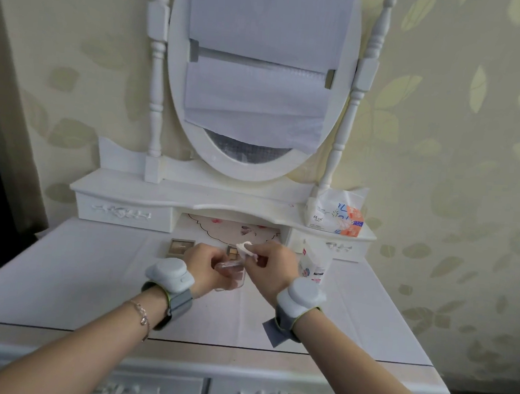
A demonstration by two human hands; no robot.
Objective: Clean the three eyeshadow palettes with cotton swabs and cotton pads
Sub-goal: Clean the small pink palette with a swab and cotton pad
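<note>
Gripping a clear-cased eyeshadow palette (pixel 230 272) above the middle of the worktop (pixel 72 274), the left hand (pixel 205 270) is curling its fingers around the case and holding it tilted. The right hand (pixel 273 268) is pinching a white cotton pad (pixel 245 248) between its fingertips, just beside the held palette and slightly above it; whether the pad is touching the palette cannot be told. Both wrists are wearing grey bands with white rounded units, and the left forearm is carrying a thin bracelet (pixel 143 317).

A second palette (pixel 181 246) is lying open near the back edge of the worktop, left of the hands, showing brown shades. A third palette (pixel 233 251) is showing partly behind the hands, its brown pans just visible. A white packet (pixel 314 261) is standing toward the back right of the worktop, close to the right hand. On the raised shelf at the back right corner, a tissue pack (pixel 335 216) is sitting. An oval mirror (pixel 259 80), mostly covered with white sheets, is standing above the shelf.
</note>
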